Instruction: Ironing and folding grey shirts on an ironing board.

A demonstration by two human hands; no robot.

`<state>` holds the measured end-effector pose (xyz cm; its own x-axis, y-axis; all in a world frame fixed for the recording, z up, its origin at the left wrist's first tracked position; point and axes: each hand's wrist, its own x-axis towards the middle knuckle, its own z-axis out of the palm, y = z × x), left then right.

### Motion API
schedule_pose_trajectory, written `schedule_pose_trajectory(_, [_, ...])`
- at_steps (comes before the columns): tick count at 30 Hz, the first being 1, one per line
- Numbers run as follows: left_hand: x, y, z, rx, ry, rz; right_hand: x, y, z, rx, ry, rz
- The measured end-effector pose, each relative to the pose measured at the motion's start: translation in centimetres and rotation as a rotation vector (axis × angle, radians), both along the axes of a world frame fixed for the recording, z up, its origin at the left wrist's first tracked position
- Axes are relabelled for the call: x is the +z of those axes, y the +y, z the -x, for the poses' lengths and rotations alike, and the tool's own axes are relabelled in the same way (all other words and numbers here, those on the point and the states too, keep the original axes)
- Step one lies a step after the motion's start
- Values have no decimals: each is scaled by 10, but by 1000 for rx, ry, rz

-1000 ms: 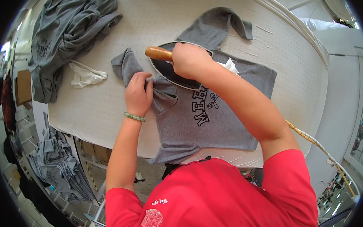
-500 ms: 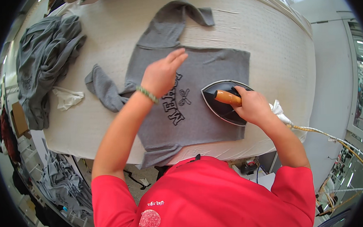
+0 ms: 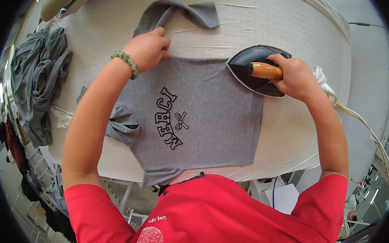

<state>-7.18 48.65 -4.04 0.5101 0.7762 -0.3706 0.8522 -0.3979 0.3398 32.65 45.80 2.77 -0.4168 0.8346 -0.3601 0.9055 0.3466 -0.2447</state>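
Note:
A grey sweatshirt [image 3: 212, 133] with dark outlined lettering and a small bow lies spread on the pale padded ironing table [image 3: 292, 138]. My left hand [image 3: 149, 49], a green bead bracelet at its wrist, is closed on the sweatshirt's cloth where the far sleeve joins the body. That sleeve bends away to the right beyond the hand; the other is bunched near my left forearm. My right hand [image 3: 295, 74] is wrapped round the wooden handle of a dark iron [image 3: 248, 59]. The iron rests over the garment's far right corner, its pointed tip toward the left.
A heap of grey garments [image 3: 38, 77] lies at the table's left edge, beside a scrap of white cloth [image 3: 62, 117]. The iron's cord [image 3: 357, 115] runs off to the right. A beige rounded object [image 3: 56, 5] juts in at the far left.
My left hand has moved left and a little farther away, taking hold of the sweatshirt near the sleeve. My right hand has slid the iron right and away from me, off the garment's middle.

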Motion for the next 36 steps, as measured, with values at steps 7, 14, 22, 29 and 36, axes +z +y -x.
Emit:
schedule_pose_trajectory(7, [-19, -9, 7, 141, -99, -72, -15, 12, 96, 198, -41, 83])
schedule_pose_trajectory(14, [-38, -97, 18, 566, -389, -658, -16, 18, 161, 235, 32, 92])
schedule_pose_trajectory(22, [-22, -276, -115, 163, -430, -98, 3, 16, 40, -221, -5, 182])
schedule_pose_trajectory(29, [-42, -330, -222, -320, -447, -83, 1, -73, -8, -10, -5, 245])
schedule_pose_trajectory(36, [-43, -372, -187, -616, -421, -330, -3, -194, -27, 165, -20, 247])
